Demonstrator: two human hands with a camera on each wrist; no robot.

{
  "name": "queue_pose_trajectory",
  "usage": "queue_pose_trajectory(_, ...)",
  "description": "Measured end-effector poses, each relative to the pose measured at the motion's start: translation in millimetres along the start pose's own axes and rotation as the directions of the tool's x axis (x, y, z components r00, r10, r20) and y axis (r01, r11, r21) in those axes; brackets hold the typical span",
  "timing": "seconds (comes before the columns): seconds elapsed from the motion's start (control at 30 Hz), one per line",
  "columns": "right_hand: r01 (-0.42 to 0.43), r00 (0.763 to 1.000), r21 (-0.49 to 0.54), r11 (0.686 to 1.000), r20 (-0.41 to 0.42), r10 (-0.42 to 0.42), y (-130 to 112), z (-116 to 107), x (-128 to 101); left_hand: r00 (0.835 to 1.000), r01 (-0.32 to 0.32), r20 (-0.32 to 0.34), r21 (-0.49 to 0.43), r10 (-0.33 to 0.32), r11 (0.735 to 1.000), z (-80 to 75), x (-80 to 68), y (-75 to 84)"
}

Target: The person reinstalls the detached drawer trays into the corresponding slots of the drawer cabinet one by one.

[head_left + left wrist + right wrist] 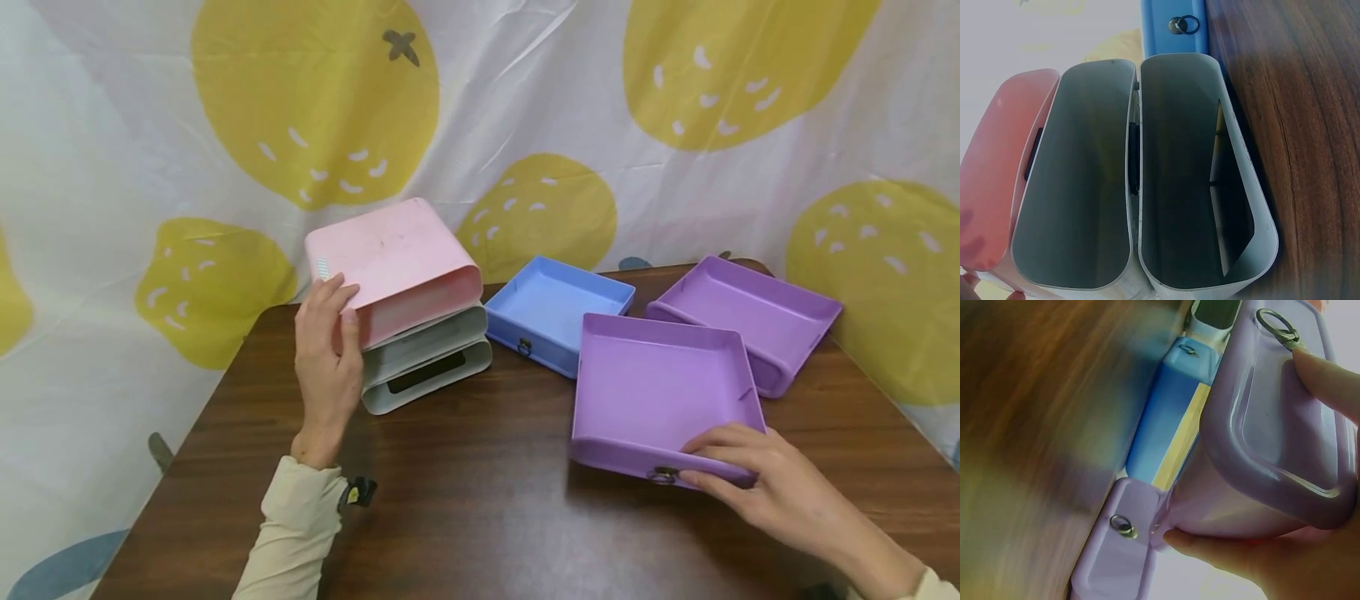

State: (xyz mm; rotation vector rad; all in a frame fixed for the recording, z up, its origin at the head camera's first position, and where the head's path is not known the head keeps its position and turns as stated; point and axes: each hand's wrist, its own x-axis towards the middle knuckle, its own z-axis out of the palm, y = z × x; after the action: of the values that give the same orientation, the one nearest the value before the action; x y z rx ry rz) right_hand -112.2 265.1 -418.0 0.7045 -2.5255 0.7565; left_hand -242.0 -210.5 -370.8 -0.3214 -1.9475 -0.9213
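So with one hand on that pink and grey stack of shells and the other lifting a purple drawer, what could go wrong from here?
Two risks, possibly:

1. The right hand pinches the nearer purple plastic drawer only at its front edge, by the metal ring pull. Tilted like that, it might slip or twist loose.

2. The stacked pink and grey plastic shells lean, steadied only by the left hand. A knock could topple them towards the blue plastic drawer beside them.
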Motion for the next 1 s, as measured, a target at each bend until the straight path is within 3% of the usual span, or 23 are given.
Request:
queue_pose_trajectory(0.17,-0.008,1.0,0.029,1.0,0.008,0.008,-7,3,5,1.0,0.011,0.01,0.011,-0.011,1.0,-0.6,-1.5,-0.3)
queue_pose_trajectory(0.63,0.184,0.983,0.071,0.98,-0.025,-0.183,-19,14,23,1.0,0.016,0.006,0.019,-0.016,1.0,-0.3,-1.5,-1.4)
queue_pose_trajectory(1.0,0.246,0.969,0.089,0.965,-0.013,-0.246,-29,24,36,1.0,0.016,0.004,0.023,-0.016,1.0,-0.9,-1.0,-0.8)
